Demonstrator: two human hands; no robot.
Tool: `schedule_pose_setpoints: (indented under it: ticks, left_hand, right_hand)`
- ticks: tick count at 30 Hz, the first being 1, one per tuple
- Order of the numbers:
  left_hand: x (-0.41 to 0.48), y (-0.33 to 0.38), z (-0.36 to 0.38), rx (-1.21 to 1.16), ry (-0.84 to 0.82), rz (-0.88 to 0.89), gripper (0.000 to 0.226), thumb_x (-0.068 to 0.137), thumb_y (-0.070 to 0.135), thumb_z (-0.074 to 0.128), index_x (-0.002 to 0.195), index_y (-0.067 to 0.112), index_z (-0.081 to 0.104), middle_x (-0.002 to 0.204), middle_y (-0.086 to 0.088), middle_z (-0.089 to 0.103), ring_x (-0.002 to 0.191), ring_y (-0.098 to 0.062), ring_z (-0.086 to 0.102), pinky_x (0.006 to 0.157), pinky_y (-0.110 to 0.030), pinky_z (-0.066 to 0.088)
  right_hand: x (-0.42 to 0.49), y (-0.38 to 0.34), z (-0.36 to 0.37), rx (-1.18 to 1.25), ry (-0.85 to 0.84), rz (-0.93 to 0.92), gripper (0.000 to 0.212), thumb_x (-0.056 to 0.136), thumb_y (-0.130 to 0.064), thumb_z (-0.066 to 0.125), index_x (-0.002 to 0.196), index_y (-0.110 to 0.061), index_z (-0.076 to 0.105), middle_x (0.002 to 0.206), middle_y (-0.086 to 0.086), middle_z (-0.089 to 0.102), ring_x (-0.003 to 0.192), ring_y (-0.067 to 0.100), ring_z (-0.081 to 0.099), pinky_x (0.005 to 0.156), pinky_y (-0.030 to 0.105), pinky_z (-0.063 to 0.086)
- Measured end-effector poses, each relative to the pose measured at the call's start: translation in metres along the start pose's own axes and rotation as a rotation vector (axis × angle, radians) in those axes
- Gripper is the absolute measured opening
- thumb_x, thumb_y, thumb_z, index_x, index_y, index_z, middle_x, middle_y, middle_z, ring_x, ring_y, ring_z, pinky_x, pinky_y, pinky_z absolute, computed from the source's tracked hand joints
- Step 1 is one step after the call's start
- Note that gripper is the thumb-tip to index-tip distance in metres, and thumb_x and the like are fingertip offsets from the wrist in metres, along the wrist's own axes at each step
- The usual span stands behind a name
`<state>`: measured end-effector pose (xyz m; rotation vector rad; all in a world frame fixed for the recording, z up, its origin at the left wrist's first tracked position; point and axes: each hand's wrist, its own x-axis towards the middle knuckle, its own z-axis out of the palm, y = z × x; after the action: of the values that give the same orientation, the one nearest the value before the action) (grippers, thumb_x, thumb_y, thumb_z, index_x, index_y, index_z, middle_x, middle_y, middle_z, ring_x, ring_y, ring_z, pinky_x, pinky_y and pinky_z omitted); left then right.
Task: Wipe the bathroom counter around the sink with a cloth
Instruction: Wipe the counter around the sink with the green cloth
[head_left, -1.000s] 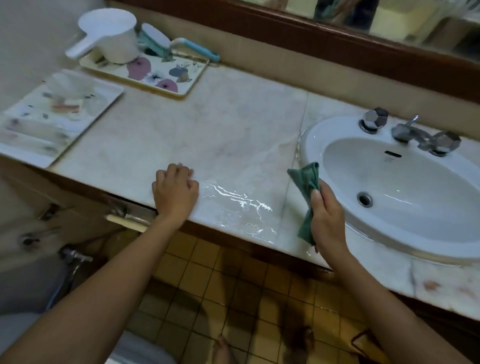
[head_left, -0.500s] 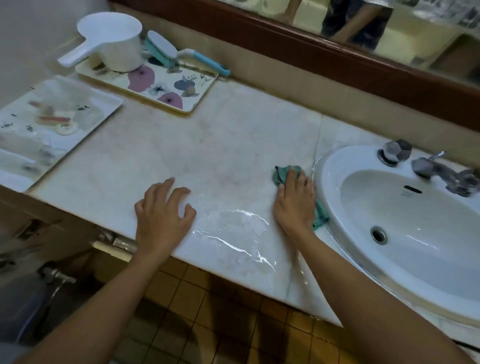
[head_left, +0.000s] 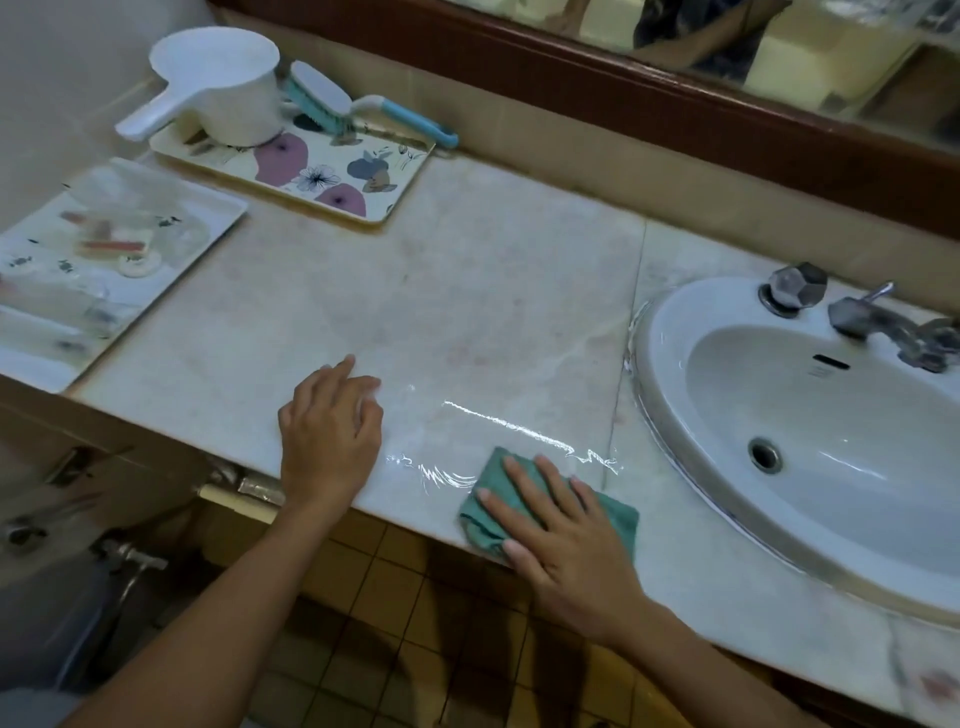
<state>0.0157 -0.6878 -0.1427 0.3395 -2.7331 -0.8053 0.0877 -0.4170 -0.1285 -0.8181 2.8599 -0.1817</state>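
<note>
Moved since half a second earlier: cloth (head_left: 618, 517) and right hand (head_left: 561, 540), drawn from beside the sink (head_left: 655, 364) rim towards the front edge of the counter (head_left: 467, 291); left hand (head_left: 330, 441) much where it was.

Item 1 – cloth. Teal, folded into a small pad, lying flat at the front lip of the counter, left of the sink, one corner overhanging the edge. Judged soft, light and limp, probably damp; it would bunch or slide unless pressed from above. Best held as it was: palm on the middle, fingers spread to its far edge.

Item 2 – right hand. Flat on the cloth, fingers straight and spread, pressing down, nothing gripped.

Item 3 – left hand. Resting on the bare counter just left of the water film (head_left: 498, 421), fingers loosely extended, holding nothing.

Item 4 – counter. Pale marble, smooth and hard; judged slippery where wet. Bright streaks of water lay between the two hands.

Item 5 – sundries at the back left: flowered tray (head_left: 400, 171) carrying a white scoop (head_left: 223, 88) and a blue-handled brush (head_left: 332, 104); a second white tray (head_left: 208, 210) nearer the corner, its contents blurred.

Markings: a small mark below the sink's overflow slot, too small to read – no brand or label legible anywhere
</note>
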Motion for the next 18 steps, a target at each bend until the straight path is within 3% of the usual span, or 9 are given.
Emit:
schedule_pose_setpoints:
  ticks: [4, 8, 12, 18]
  left_hand:
    - [0.000, -0.001, 0.001, 0.016, -0.004, 0.005, 0.046, 0.085, 0.036, 0.034, 0.111, 0.023, 0.069, 0.142, 0.003, 0.053, 0.133, -0.022, 0.041, 0.100, -0.044, 0.032]
    - [0.001, -0.001, 0.001, 0.025, -0.007, 0.001, 0.043, 0.085, 0.034, 0.036, 0.110, 0.023, 0.070, 0.141, 0.003, 0.054, 0.132, -0.023, 0.042, 0.099, -0.045, 0.033]
    - [0.002, -0.002, 0.001, 0.035, -0.009, 0.016, 0.040, 0.084, 0.032, 0.040, 0.110, 0.023, 0.069, 0.140, 0.003, 0.054, 0.130, -0.023, 0.042, 0.097, -0.046, 0.035]
    - [0.002, -0.003, 0.001, 0.056, -0.023, 0.013, 0.038, 0.083, 0.032, 0.043, 0.110, 0.024, 0.069, 0.140, 0.003, 0.054, 0.129, -0.023, 0.043, 0.096, -0.045, 0.036]
  right_hand:
    - [0.037, 0.044, -0.013, 0.037, 0.017, 0.350, 0.056, 0.092, -0.057, 0.006, 0.148, -0.051, 0.001, 0.161, -0.015, -0.009, 0.149, 0.016, -0.006, 0.118, 0.038, 0.005]
    - [0.101, 0.066, -0.021, 0.068, 0.086, 0.537, 0.057, 0.098, -0.052, 0.019, 0.152, -0.039, 0.008, 0.163, -0.002, 0.000, 0.149, 0.025, -0.002, 0.118, 0.044, 0.003]
    - [0.129, 0.065, -0.029, 0.103, 0.093, 0.530, 0.059, 0.099, -0.051, 0.023, 0.153, -0.034, 0.007, 0.163, 0.001, -0.001, 0.149, 0.025, -0.005, 0.119, 0.043, 0.002]
    - [0.059, 0.062, -0.023, 0.031, 0.017, 0.256, 0.060, 0.093, -0.056, 0.014, 0.151, -0.043, 0.003, 0.161, -0.012, -0.007, 0.148, 0.010, -0.011, 0.119, 0.033, 0.003]
